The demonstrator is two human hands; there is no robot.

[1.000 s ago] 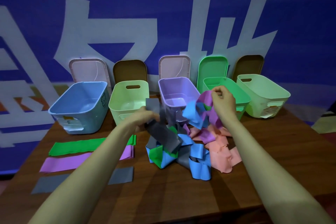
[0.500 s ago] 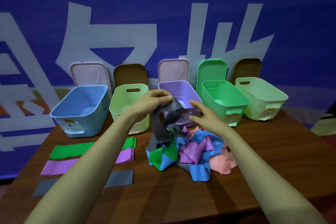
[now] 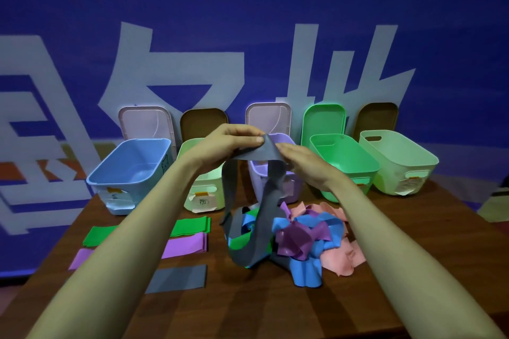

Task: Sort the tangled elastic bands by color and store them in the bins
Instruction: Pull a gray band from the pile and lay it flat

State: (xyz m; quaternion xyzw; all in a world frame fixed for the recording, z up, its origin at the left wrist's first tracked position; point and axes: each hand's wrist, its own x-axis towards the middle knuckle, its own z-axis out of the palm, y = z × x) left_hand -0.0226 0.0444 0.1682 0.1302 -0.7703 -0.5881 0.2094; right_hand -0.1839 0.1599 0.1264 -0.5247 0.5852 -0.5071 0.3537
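The long grey elastic band [image 3: 256, 155] hangs lifted in front of the lilac plastic bin [image 3: 260, 176]. Its loop trails down into the tangled heap of blue, purple, pink and green bands [image 3: 303, 237] on the brown wooden table [image 3: 275, 308] just before that bin. The left hand [image 3: 231, 143] pinches the band's top between thumb and fingers. Close beside it, the right hand [image 3: 305, 166] lays nearly straight fingers on the band; whether its thumb grips beneath cannot be told. Three flat strips lie left of the heap: green [image 3: 190, 226], purple [image 3: 184, 245] and grey [image 3: 179, 279].
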